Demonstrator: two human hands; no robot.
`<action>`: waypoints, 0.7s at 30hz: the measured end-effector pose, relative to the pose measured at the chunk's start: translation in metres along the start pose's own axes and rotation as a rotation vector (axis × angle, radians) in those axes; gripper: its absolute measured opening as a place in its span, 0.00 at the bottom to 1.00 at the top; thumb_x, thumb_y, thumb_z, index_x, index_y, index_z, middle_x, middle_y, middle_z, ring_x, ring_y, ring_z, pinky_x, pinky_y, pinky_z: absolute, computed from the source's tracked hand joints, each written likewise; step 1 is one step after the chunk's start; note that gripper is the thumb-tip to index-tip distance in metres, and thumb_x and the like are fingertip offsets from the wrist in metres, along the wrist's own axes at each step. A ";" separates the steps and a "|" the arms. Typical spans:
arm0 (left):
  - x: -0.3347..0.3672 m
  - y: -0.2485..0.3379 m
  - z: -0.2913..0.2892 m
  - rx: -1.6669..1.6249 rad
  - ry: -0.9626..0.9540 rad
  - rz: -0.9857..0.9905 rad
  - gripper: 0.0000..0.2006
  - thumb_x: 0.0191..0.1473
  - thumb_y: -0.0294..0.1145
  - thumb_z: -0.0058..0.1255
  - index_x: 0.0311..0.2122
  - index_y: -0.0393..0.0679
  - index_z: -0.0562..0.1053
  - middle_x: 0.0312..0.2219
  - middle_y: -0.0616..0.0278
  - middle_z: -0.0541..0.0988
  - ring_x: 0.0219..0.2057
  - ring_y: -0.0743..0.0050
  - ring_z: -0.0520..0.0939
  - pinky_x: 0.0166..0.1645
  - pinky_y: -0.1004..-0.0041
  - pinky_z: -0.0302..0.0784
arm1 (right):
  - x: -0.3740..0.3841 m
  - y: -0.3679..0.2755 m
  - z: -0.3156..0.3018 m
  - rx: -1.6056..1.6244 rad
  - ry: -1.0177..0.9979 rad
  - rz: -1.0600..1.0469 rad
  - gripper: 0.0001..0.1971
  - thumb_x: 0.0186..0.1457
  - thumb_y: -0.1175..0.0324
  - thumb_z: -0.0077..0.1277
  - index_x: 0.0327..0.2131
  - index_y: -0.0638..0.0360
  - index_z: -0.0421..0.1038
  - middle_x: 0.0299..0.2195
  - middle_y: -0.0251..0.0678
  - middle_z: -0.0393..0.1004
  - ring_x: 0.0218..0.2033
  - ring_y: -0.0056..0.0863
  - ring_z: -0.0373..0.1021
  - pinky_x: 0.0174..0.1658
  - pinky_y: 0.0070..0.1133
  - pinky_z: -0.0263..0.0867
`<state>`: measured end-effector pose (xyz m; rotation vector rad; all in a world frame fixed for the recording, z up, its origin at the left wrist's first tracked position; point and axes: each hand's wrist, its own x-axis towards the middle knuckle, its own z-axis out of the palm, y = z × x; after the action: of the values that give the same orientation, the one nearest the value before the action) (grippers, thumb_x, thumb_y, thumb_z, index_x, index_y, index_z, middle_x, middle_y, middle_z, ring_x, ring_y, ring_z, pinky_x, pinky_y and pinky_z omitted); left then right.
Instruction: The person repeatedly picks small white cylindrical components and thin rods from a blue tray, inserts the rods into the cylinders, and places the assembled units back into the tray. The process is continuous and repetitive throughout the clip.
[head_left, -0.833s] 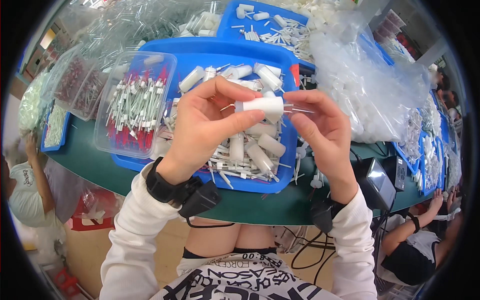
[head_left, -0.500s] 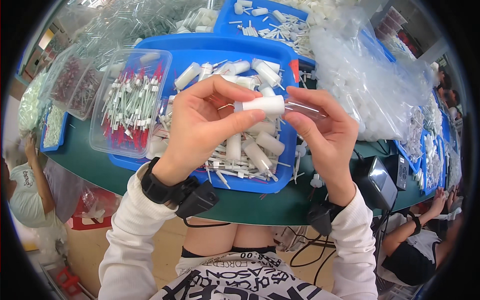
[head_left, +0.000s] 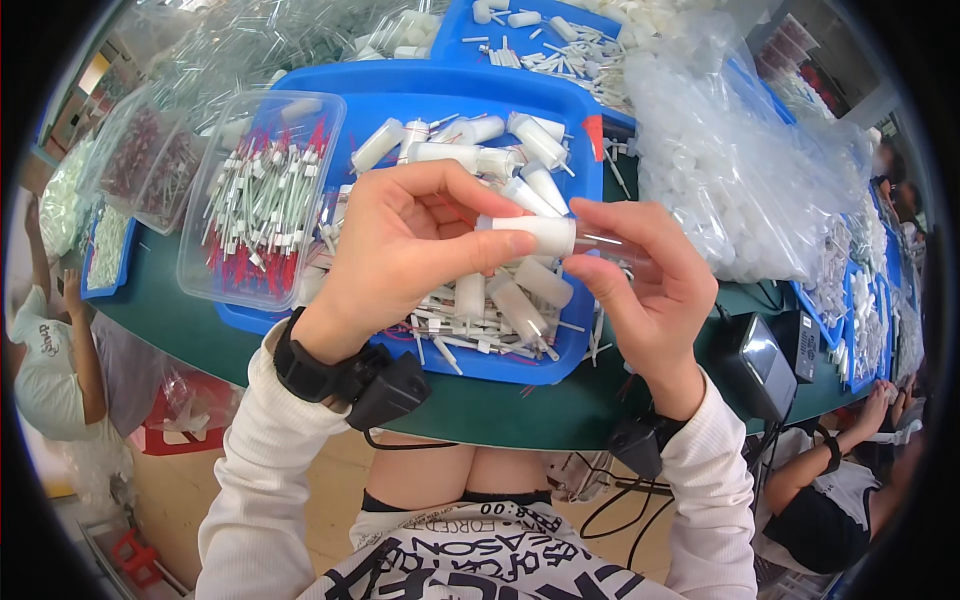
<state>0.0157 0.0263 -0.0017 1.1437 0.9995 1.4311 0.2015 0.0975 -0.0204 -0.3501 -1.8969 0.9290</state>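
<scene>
Over the blue tray [head_left: 440, 85], both my hands meet at a white cylinder and a clear tube. My left hand [head_left: 400, 245] pinches the white cylinder [head_left: 552, 236] between thumb and fingers, holding it sideways. Thin reddish wire shows by the left fingers. My right hand [head_left: 655, 285] grips the clear tube [head_left: 605, 243] at the cylinder's right end. Whether the cylinder enters the tube's mouth I cannot tell. Below and behind the hands, the tray holds several white cylinders in clear tubes [head_left: 518, 310] and many thin white sticks [head_left: 440, 345].
A clear plastic box [head_left: 190, 270] of red-and-white wired parts stands on the tray's left side. To the right lie a large clear bag [head_left: 720, 170] of white pieces and a black device [head_left: 760, 365]. Co-workers sit at both sides of the green table [head_left: 480, 420].
My hands, with the cylinder and tube, have shifted slightly right and down. Less of the clear tube shows between the right fingers. At the far left, a co-worker's arm is now raised.
</scene>
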 end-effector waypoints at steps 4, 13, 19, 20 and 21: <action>-0.001 -0.003 0.002 0.108 -0.021 0.012 0.10 0.42 0.16 0.53 0.33 0.31 0.71 0.34 0.52 0.76 0.35 0.72 0.77 0.39 0.76 0.73 | 0.001 0.002 -0.003 -0.074 -0.132 0.030 0.15 0.42 0.79 0.55 0.38 0.65 0.71 0.34 0.37 0.72 0.31 0.23 0.71 0.32 0.17 0.68; 0.000 -0.003 0.006 0.049 0.086 0.158 0.10 0.41 0.14 0.53 0.33 0.30 0.72 0.33 0.54 0.76 0.34 0.72 0.78 0.42 0.75 0.75 | 0.004 -0.006 -0.011 0.246 -0.073 0.224 0.17 0.49 0.78 0.48 0.45 0.66 0.67 0.37 0.39 0.70 0.37 0.23 0.67 0.42 0.19 0.63; -0.003 -0.012 0.007 0.127 -0.019 0.182 0.12 0.40 0.12 0.52 0.35 0.29 0.70 0.34 0.50 0.75 0.37 0.66 0.77 0.41 0.73 0.75 | 0.001 -0.003 -0.008 -0.010 -0.143 0.074 0.17 0.49 0.75 0.50 0.45 0.64 0.67 0.34 0.38 0.75 0.30 0.22 0.70 0.35 0.18 0.66; -0.003 -0.012 0.009 0.123 -0.014 0.202 0.12 0.40 0.12 0.52 0.34 0.28 0.70 0.33 0.50 0.75 0.36 0.66 0.77 0.41 0.73 0.76 | 0.002 -0.006 -0.005 0.030 -0.097 0.116 0.17 0.49 0.74 0.50 0.44 0.64 0.67 0.33 0.38 0.74 0.31 0.22 0.70 0.35 0.18 0.65; -0.003 -0.012 0.010 0.121 -0.005 0.223 0.12 0.40 0.11 0.52 0.34 0.28 0.70 0.33 0.49 0.75 0.36 0.66 0.77 0.40 0.72 0.76 | 0.003 -0.011 0.000 0.073 -0.054 0.154 0.16 0.49 0.73 0.50 0.44 0.64 0.67 0.33 0.38 0.74 0.31 0.22 0.70 0.34 0.18 0.65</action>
<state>0.0281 0.0254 -0.0113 1.3819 0.9901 1.5582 0.2010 0.0921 -0.0105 -0.4363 -1.8992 1.1174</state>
